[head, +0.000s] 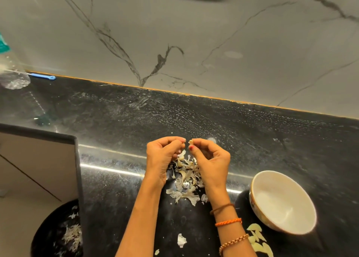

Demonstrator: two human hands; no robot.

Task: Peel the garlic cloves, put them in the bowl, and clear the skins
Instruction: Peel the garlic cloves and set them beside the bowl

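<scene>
My left hand (162, 155) and my right hand (210, 157) are raised close together over a pile of garlic skins (186, 179) on the black counter. My right fingertips pinch a small garlic clove (190, 141). My left fingers are curled and pinch a bit of skin just left of it. A white bowl (279, 200) stands to the right, and I see nothing inside it. Several peeled cloves (257, 239) lie on the counter in front of the bowl.
A black bin (56, 231) with skins in it stands below the counter's edge at lower left. A clear plastic bottle (11, 76) and a blue clip (43, 76) lie at far left by the marble wall. Loose skin scraps (181, 240) lie near my forearms.
</scene>
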